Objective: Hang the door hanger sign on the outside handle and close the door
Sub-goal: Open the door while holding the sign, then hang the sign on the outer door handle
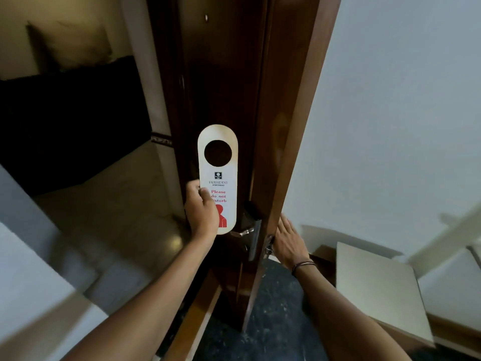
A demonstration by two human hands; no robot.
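A white door hanger sign (218, 168) with a round hole near its top and red "Please do not disturb" lettering stands upright in my left hand (201, 211), which grips its lower left edge. Behind it is the dark wooden door (221, 74), standing ajar and seen nearly edge-on. A silver lever handle (243, 232) sticks out just below the sign's bottom end, apart from the hole. My right hand (287, 242) lies flat with fingers spread against the door's edge, beside another metal handle (268, 247) on the door's other face.
A white wall (390, 113) rises on the right, with a white panel (377, 287) leaning low against it. Left of the door a pale tiled floor (109, 204) leads past a dark cabinet. Dark speckled floor (273, 321) lies under the door edge.
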